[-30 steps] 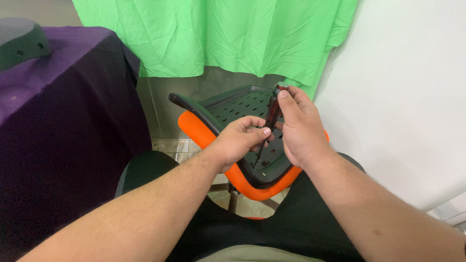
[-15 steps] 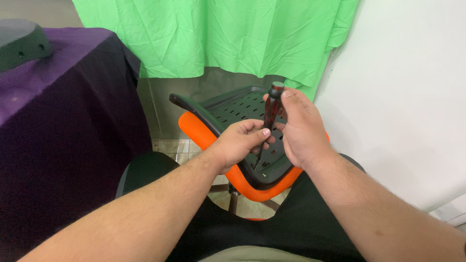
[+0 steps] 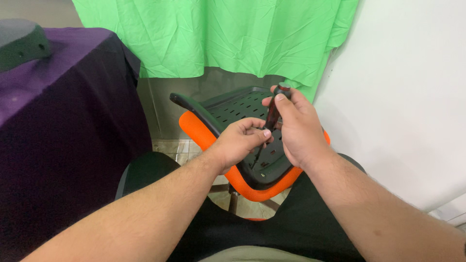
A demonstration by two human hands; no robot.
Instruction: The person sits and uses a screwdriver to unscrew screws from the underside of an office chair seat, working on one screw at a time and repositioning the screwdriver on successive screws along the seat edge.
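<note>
right hand (image 3: 298, 131) closed around dark screwdriver (image 3: 273, 114), handle top poking out above thumb, shaft slanting down-left out of grip. left hand (image 3: 240, 143) fingers pinched shut on lower shaft, just beside right hand, touching it. tip near black perforated underside of chair seat (image 3: 233, 104); contact point hidden, cannot tell. seat tipped up, orange mesh padding (image 3: 262, 187) along rim, resting against person's lap. purple-draped counter (image 3: 68, 97) on left, green cloth (image 3: 218, 34) hanging behind, white wall (image 3: 403, 97) on right.
</note>
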